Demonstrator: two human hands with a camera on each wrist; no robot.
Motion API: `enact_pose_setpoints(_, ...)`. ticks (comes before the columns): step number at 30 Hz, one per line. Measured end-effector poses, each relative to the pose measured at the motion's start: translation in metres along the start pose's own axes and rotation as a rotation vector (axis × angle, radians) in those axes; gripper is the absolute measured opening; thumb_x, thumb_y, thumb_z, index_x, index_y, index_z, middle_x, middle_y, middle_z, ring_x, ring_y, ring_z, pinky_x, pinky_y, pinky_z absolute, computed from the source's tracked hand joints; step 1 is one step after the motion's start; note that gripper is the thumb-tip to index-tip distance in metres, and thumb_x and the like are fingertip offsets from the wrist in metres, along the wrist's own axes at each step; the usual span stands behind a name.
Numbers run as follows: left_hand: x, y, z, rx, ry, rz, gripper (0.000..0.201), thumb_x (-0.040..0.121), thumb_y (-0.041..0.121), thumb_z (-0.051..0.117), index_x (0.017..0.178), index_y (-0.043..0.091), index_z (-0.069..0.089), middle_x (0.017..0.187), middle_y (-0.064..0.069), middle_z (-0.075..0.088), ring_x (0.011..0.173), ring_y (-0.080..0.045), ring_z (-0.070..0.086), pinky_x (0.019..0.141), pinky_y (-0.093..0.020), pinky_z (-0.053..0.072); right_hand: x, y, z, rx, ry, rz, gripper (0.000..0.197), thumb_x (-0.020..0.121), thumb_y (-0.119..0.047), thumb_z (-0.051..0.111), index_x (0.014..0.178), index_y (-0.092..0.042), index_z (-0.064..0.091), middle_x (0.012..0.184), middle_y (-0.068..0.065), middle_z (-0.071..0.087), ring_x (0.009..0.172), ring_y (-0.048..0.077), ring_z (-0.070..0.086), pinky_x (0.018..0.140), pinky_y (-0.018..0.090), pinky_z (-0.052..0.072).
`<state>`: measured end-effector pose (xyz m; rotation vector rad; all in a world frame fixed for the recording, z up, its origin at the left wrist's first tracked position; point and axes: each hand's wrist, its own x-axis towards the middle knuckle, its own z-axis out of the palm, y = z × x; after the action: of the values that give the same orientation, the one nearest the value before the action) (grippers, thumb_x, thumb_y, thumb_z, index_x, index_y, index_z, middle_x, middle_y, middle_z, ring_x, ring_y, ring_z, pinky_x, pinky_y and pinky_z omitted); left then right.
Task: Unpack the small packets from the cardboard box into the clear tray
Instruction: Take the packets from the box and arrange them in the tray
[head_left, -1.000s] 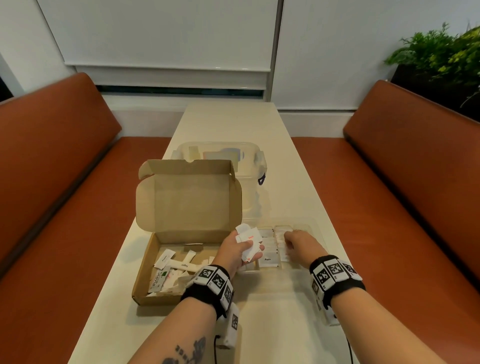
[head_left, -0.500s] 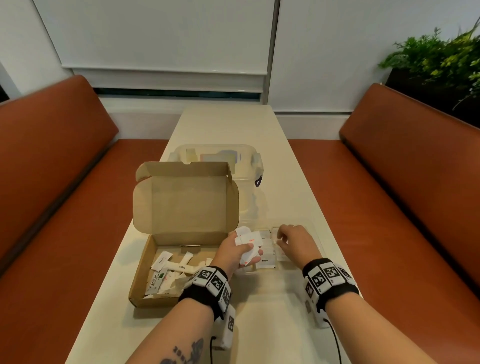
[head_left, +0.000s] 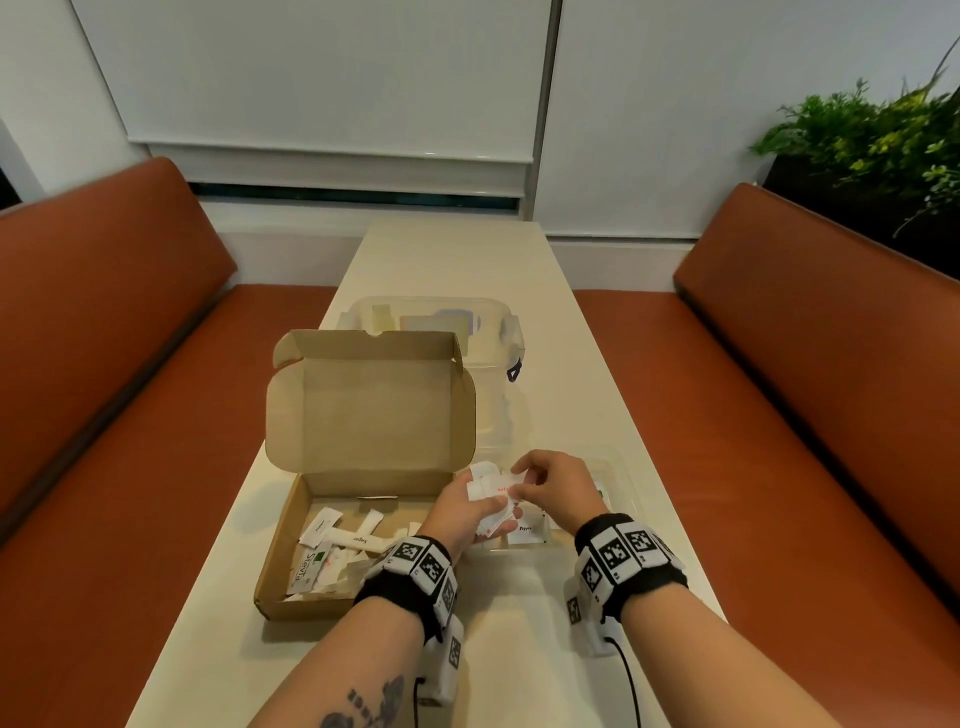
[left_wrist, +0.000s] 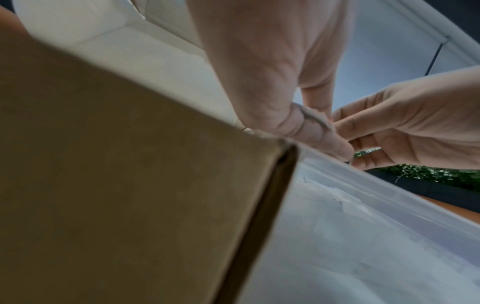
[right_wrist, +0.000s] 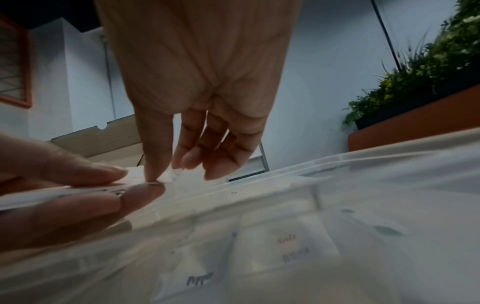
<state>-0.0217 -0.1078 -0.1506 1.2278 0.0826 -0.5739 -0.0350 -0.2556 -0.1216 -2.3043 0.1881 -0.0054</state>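
An open cardboard box (head_left: 291, 545) lies on the table with several small packets (head_left: 332, 551) loose inside. To its right sits the clear tray (head_left: 621, 483), with salt and pepper packets (head_left: 530, 532) lying flat in it. My left hand (head_left: 470, 512) holds a fanned bunch of white packets (head_left: 491, 491) over the tray's left edge. My right hand (head_left: 540, 480) reaches in from the right and pinches one packet of that bunch between thumb and fingertips (right_wrist: 155, 174). In the left wrist view the box wall (left_wrist: 130, 185) fills the left side.
A clear lidded plastic container (head_left: 493, 332) stands behind the box's raised lid (head_left: 369, 400). The narrow cream table (head_left: 519, 649) runs between two orange benches (head_left: 130, 441). A green plant (head_left: 872, 140) stands at the back right.
My right hand has left the tray and come left to the bunch in my left hand, where it now pinches a packet. My left hand stays almost in place.
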Motion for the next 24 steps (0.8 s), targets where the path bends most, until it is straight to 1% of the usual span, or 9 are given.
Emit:
enact_pose_setpoints(3,0.000,0.000,-0.001,0.011,-0.003,-0.002,0.045,0.086,-0.014,0.056,0.120,0.016,0.050,0.109,-0.021,0.066,0.085,-0.028,0.068,0.062,-0.029,0.058,0.000,0.000,0.000,-0.024,0.019,-0.011,0.018,0.073,-0.013,0.076,0.086,-0.016,0.065,0.081,-0.009,0.056,0.071,0.005,0.050,0.063,0.015,0.038)
enact_pose_setpoints(6,0.001,-0.001,-0.001,0.011,-0.016,-0.010,0.044,0.085,-0.016,0.055,0.113,0.018,0.052,0.104,-0.021,0.067,0.084,-0.030,0.069,0.059,-0.029,0.058,0.000,0.000,-0.004,0.025,0.008,-0.027,0.019,0.072,-0.005,0.074,0.079,-0.015,0.060,0.070,-0.009,0.057,0.061,0.001,0.048,0.054,0.007,0.038)
enact_pose_setpoints(8,0.002,-0.001,-0.001,0.021,-0.022,-0.009,0.043,0.086,-0.016,0.055,0.114,0.017,0.053,0.101,-0.019,0.068,0.085,-0.031,0.069,0.058,-0.028,0.057,0.000,0.001,-0.008,0.088,-0.007,-0.029,0.021,0.073,-0.001,0.073,0.087,-0.015,0.063,0.067,-0.006,0.057,0.059,0.002,0.050,0.055,0.006,0.041)
enact_pose_setpoints(10,0.004,-0.002,-0.001,0.032,-0.024,-0.006,0.043,0.086,-0.016,0.055,0.116,0.015,0.052,0.100,-0.019,0.068,0.083,-0.030,0.069,0.059,-0.028,0.057,0.000,0.001,-0.013,0.088,-0.065,-0.015,0.017,0.079,-0.004,0.071,0.094,-0.013,0.070,0.072,-0.003,0.062,0.064,0.003,0.052,0.060,0.006,0.042)
enact_pose_setpoints(12,0.005,-0.002,-0.001,0.041,-0.014,-0.009,0.042,0.086,-0.016,0.055,0.111,0.018,0.053,0.097,-0.019,0.068,0.080,-0.027,0.069,0.061,-0.030,0.058,0.000,0.003,-0.019,0.069,-0.054,0.000,0.011,0.083,-0.010,0.069,0.092,-0.011,0.073,0.081,0.000,0.068,0.069,0.004,0.055,0.064,0.009,0.043)
enact_pose_setpoints(16,0.008,-0.003,-0.001,0.036,-0.006,-0.014,0.041,0.086,-0.017,0.053,0.104,0.020,0.054,0.091,-0.018,0.068,0.077,-0.027,0.070,0.061,-0.031,0.058,0.001,0.019,-0.042,-0.030,0.094,0.078,0.007,0.084,-0.016,0.068,0.081,-0.014,0.074,0.076,-0.005,0.066,0.065,0.001,0.054,0.059,0.011,0.039)
enact_pose_setpoints(20,0.009,-0.003,-0.002,0.040,-0.006,-0.020,0.038,0.086,-0.017,0.052,0.105,0.016,0.055,0.089,-0.017,0.068,0.076,-0.026,0.070,0.060,-0.032,0.059,0.001,0.033,-0.050,-0.277,0.053,0.195,0.010,0.084,-0.012,0.065,0.087,-0.010,0.074,0.090,0.003,0.070,0.083,0.018,0.064,0.079,0.032,0.054)
enact_pose_setpoints(22,0.009,-0.003,-0.002,0.026,-0.006,-0.026,0.038,0.086,-0.017,0.051,0.105,0.016,0.055,0.089,-0.017,0.068,0.077,-0.027,0.070,0.061,-0.032,0.059,0.000,0.036,-0.046,-0.345,0.033,0.220,0.011,0.085,-0.012,0.063,0.088,-0.012,0.074,0.091,0.003,0.071,0.081,0.020,0.065,0.078,0.033,0.056)
enact_pose_setpoints(24,0.008,-0.004,-0.002,0.014,-0.003,-0.029,0.039,0.086,-0.017,0.052,0.102,0.019,0.056,0.088,-0.017,0.068,0.078,-0.027,0.070,0.061,-0.032,0.059,-0.001,0.037,-0.040,-0.401,0.016,0.231,0.011,0.085,-0.013,0.063,0.087,-0.015,0.074,0.091,0.003,0.072,0.082,0.019,0.066,0.075,0.030,0.055)
